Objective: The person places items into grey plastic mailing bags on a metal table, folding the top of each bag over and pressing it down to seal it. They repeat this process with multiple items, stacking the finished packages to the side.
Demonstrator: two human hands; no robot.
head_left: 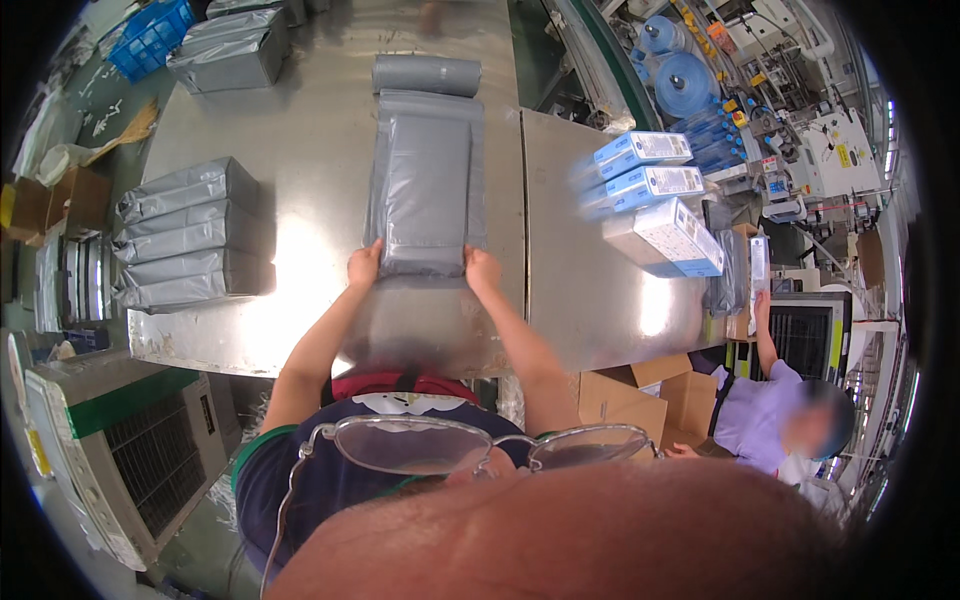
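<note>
A grey plastic mailing bag (pixel 426 185) lies flat on the metal table, a raised rectangular shape showing under its film. My left hand (pixel 366 264) grips its near left corner, thumb on top. At the near right corner, my right hand (pixel 482 268) pinches the edge of the same bag. More grey film stretches out beneath and beside it, and I cannot tell how many layers there are. Just beyond its far end sits a rolled or folded grey bundle (pixel 428 75).
Several grey wrapped packages (pixel 190 235) stand in a row at the left, and more (pixel 230 50) at the far left. White-and-blue boxes (pixel 655 185) stand on the right-hand table. A co-worker (pixel 765 405) at the right reaches toward a box, beside an open carton (pixel 625 405).
</note>
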